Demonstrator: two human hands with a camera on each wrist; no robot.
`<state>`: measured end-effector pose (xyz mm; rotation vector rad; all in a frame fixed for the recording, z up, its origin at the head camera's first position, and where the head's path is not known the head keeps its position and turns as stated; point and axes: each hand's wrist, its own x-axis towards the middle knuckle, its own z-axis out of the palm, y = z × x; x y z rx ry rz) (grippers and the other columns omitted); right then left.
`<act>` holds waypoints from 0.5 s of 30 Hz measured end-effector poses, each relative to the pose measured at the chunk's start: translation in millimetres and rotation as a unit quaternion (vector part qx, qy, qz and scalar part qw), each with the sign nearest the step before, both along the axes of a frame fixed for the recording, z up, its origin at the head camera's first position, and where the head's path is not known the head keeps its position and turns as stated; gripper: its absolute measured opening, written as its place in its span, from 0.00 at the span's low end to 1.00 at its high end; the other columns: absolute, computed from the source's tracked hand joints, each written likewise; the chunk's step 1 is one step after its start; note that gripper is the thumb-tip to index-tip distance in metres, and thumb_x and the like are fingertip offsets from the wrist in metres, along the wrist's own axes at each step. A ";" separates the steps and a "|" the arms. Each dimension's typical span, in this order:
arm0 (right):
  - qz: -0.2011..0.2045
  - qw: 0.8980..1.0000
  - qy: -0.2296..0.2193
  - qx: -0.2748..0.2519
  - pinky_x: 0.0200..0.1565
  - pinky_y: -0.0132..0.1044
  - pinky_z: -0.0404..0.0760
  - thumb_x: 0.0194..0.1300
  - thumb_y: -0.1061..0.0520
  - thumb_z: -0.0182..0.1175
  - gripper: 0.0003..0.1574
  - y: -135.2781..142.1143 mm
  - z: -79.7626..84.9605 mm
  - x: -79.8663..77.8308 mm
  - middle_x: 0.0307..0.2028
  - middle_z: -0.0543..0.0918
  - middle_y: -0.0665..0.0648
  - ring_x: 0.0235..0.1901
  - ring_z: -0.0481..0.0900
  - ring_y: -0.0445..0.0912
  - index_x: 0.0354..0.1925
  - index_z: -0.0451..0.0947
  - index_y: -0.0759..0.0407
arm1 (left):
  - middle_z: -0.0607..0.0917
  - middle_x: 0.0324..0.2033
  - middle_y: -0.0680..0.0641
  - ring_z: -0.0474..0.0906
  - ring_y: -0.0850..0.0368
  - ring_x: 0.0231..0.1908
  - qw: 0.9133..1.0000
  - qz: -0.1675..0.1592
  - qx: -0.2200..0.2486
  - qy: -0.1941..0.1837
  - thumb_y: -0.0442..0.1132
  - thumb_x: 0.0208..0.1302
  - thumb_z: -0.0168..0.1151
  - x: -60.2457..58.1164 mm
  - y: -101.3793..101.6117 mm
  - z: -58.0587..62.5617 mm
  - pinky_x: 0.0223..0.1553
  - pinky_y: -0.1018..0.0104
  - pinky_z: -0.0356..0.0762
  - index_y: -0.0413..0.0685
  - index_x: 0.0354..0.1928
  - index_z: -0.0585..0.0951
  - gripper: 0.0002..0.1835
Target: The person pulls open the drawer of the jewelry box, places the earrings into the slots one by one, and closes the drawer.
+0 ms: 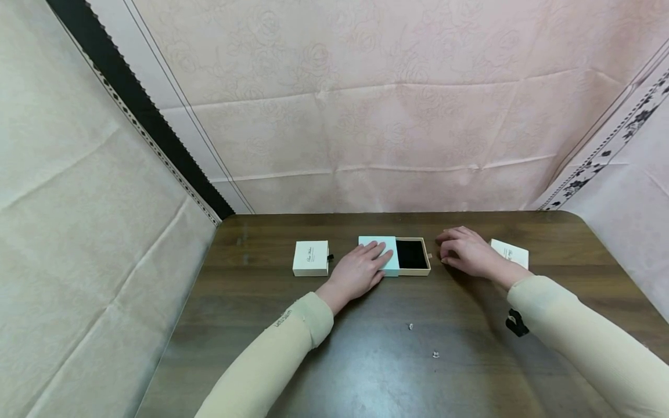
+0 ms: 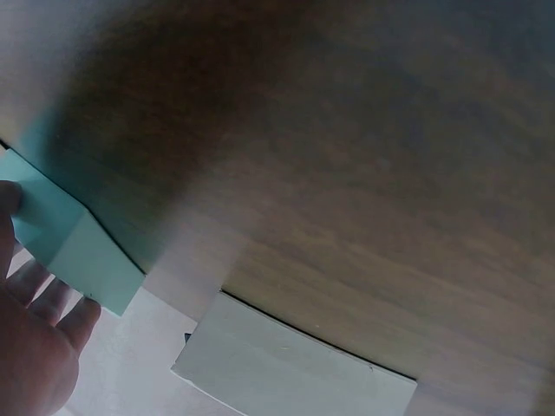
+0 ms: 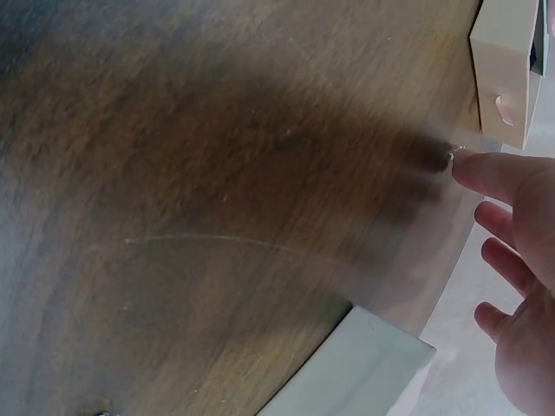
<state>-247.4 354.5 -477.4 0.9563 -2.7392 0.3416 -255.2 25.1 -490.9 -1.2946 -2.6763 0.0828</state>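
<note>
My left hand (image 1: 358, 270) holds the teal sleeve (image 1: 367, 240) of a small sliding gift box, fingers spread over its top and thumb against its near side (image 2: 36, 217). The box's cream drawer (image 1: 413, 271) is slid partway out to the right, showing a black lining (image 1: 410, 254). Just right of the drawer, my right hand (image 1: 467, 252) is low over the table. In the right wrist view it pinches a small shiny piece (image 3: 452, 155) at the fingertips, near the drawer's pull tab (image 3: 503, 111). The fingers partly hide this piece.
A closed white box (image 1: 310, 258) with a black tab stands left of the left hand. Another white box (image 1: 509, 252) lies behind the right wrist, partly covered. Two small shiny pieces, one (image 1: 410, 326) farther off and one (image 1: 435, 354) nearer, lie on the wooden table (image 1: 334, 377).
</note>
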 end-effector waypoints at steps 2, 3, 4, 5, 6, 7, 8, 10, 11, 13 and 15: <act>-0.005 1.000 -0.008 -0.001 0.61 0.70 0.74 0.58 0.67 0.77 0.17 -0.6 1.1 0.5 0.55 0.85 0.69 0.56 0.80 0.69 0.27 0.80 0.51 | 0.70 0.79 0.47 0.67 0.51 0.78 1.000 0.000 0.000 -0.001 0.53 0.83 0.56 0.0 0.2 0.1 0.77 0.55 0.67 0.55 0.81 0.70 0.30; -0.007 1.000 -0.012 -0.003 0.61 0.71 0.73 0.58 0.67 0.77 0.17 -0.4 1.5 0.7 0.55 0.85 0.69 0.56 0.80 0.69 0.27 0.80 0.51 | 0.70 0.79 0.47 0.67 0.51 0.78 1.000 0.000 0.000 -0.002 0.52 0.83 0.56 0.1 0.3 0.3 0.77 0.55 0.67 0.55 0.81 0.70 0.30; -0.008 1.000 -0.015 -0.006 0.61 0.71 0.73 0.59 0.67 0.77 0.17 -0.1 2.2 0.8 0.55 0.85 0.69 0.56 0.80 0.69 0.27 0.80 0.50 | 0.70 0.79 0.47 0.67 0.51 0.78 1.000 -0.001 0.000 -0.003 0.52 0.83 0.56 0.1 0.3 0.5 0.77 0.55 0.67 0.55 0.81 0.69 0.30; -0.010 1.000 -0.017 -0.009 0.61 0.71 0.73 0.59 0.67 0.77 0.17 0.2 2.9 0.5 0.55 0.85 0.70 0.56 0.80 0.69 0.27 0.80 0.50 | 0.70 0.79 0.47 0.67 0.51 0.78 1.000 -0.001 0.000 -0.005 0.52 0.83 0.56 0.1 0.4 0.6 0.77 0.55 0.67 0.55 0.81 0.69 0.30; -0.011 1.000 -0.017 -0.015 0.60 0.71 0.74 0.59 0.67 0.77 0.16 0.4 3.9 0.4 0.55 0.85 0.70 0.56 0.80 0.70 0.27 0.80 0.51 | 0.70 0.79 0.47 0.67 0.51 0.78 1.000 -0.001 0.001 -0.005 0.52 0.83 0.56 0.1 0.4 0.8 0.77 0.55 0.67 0.55 0.81 0.69 0.30; -0.014 1.000 -0.016 -0.019 0.60 0.70 0.75 0.59 0.67 0.77 0.16 1.0 5.0 -0.3 0.55 0.85 0.70 0.56 0.80 0.70 0.27 0.81 0.50 | 0.70 0.79 0.47 0.67 0.51 0.78 1.000 -0.001 0.001 -0.006 0.52 0.83 0.56 0.2 0.4 1.1 0.77 0.55 0.67 0.55 0.81 0.69 0.30; -0.016 0.999 -0.017 -0.025 0.59 0.70 0.75 0.60 0.66 0.77 0.16 1.1 6.5 -0.8 0.55 0.85 0.70 0.56 0.80 0.70 0.27 0.81 0.50 | 0.70 0.79 0.47 0.67 0.51 0.77 1.000 -0.001 0.002 -0.006 0.52 0.83 0.56 0.3 0.2 1.2 0.77 0.55 0.67 0.55 0.81 0.70 0.30; -0.020 0.999 -0.016 -0.035 0.57 0.69 0.76 0.61 0.66 0.76 0.15 1.0 10.6 -2.1 0.55 0.85 0.71 0.56 0.79 0.70 0.27 0.82 0.50 | 0.70 0.79 0.47 0.67 0.51 0.77 1.000 -0.001 0.003 -0.006 0.52 0.83 0.56 0.4 -0.1 1.6 0.77 0.55 0.67 0.55 0.81 0.70 0.30; -0.023 0.999 -0.019 -0.040 0.58 0.68 0.76 0.61 0.66 0.76 0.14 0.4 13.2 -2.6 0.56 0.84 0.72 0.57 0.79 0.70 0.28 0.82 0.51 | 0.70 0.79 0.47 0.68 0.51 0.77 1.000 -0.001 0.003 -0.007 0.52 0.83 0.56 0.4 -0.2 1.7 0.77 0.55 0.67 0.55 0.81 0.70 0.30; -0.031 0.998 -0.032 -0.046 0.59 0.68 0.75 0.63 0.65 0.75 0.13 -1.2 18.8 -3.8 0.58 0.84 0.72 0.59 0.78 0.71 0.28 0.83 0.51 | 0.70 0.78 0.46 0.68 0.51 0.77 1.000 -0.001 0.003 -0.006 0.52 0.83 0.56 0.5 -0.7 2.0 0.77 0.55 0.67 0.55 0.81 0.70 0.30; -0.038 0.997 -0.047 -0.052 0.61 0.68 0.74 0.65 0.65 0.74 0.12 -4.0 24.7 -4.6 0.60 0.83 0.73 0.61 0.76 0.71 0.30 0.83 0.51 | 0.71 0.78 0.46 0.68 0.51 0.77 1.000 -0.003 0.005 -0.004 0.52 0.83 0.56 0.6 -0.8 2.3 0.77 0.55 0.67 0.54 0.81 0.70 0.30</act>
